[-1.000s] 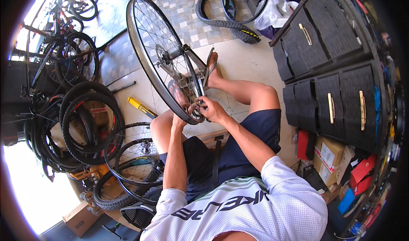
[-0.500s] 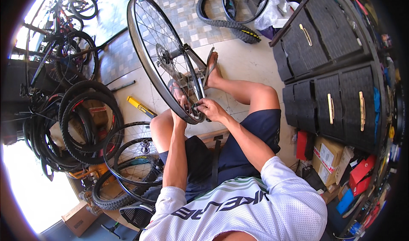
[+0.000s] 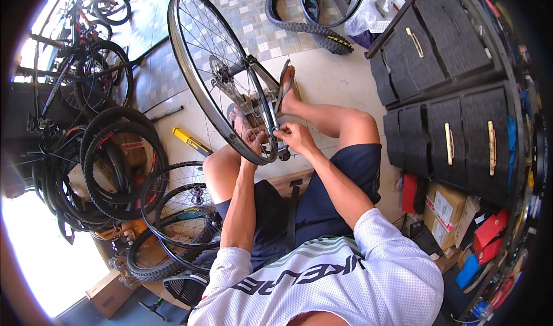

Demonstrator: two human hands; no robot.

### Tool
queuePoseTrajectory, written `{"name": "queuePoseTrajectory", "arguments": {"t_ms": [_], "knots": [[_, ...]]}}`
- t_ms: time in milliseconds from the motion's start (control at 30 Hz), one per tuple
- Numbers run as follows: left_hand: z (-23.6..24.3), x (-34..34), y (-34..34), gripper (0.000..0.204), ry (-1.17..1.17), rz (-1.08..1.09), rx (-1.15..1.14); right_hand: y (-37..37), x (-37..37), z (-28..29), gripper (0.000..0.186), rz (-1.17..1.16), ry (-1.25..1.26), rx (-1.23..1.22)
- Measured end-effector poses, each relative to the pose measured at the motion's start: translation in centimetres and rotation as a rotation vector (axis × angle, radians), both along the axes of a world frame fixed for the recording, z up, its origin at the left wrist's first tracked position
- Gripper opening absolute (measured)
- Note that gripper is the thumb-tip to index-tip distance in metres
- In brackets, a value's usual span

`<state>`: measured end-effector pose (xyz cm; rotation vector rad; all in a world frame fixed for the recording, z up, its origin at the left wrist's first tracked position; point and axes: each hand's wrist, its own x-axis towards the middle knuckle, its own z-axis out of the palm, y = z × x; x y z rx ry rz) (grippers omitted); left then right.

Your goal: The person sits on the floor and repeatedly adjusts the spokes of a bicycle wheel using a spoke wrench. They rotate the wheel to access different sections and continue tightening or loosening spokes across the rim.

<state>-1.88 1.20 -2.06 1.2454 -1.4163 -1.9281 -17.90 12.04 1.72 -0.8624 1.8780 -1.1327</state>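
A bare-rimmed bicycle wheel (image 3: 183,61) stands upright in front of me, its spokes running to a hub with a disc rotor (image 3: 218,69). It is mounted in a grey metal wheel stand (image 3: 264,75) on the floor between my feet. Seen partly through the spokes, my left hand (image 3: 253,143) is closed at the wheel's near lower part; what its fingers grip is hidden. Across the rim, my right hand (image 3: 295,137) pinches at the rim's right side, close to the stand's arm. Whatever lies between those fingertips is too small to name.
Loose tyres (image 3: 95,164) and spoked wheels (image 3: 173,210) are heaped at my left, near a yellow tool or box (image 3: 192,141). Black drawers (image 3: 455,136) line the right, with cardboard boxes (image 3: 443,213) below. Another tyre (image 3: 311,31) lies ahead.
My right hand has moved up and slightly right along the rim, with its fingers now bunched in a pinch. My left hand stays near the same lower part of the wheel.
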Motion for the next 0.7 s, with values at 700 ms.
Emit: {"name": "queuePoseTrajectory", "arguments": {"t_ms": [700], "knots": [[3.0, 0.3, 0.2, 0.027, -0.146, 0.034, -0.058, -0.3, 2.7, 0.2, 0.037, 0.158, 0.313, -0.122]]}}
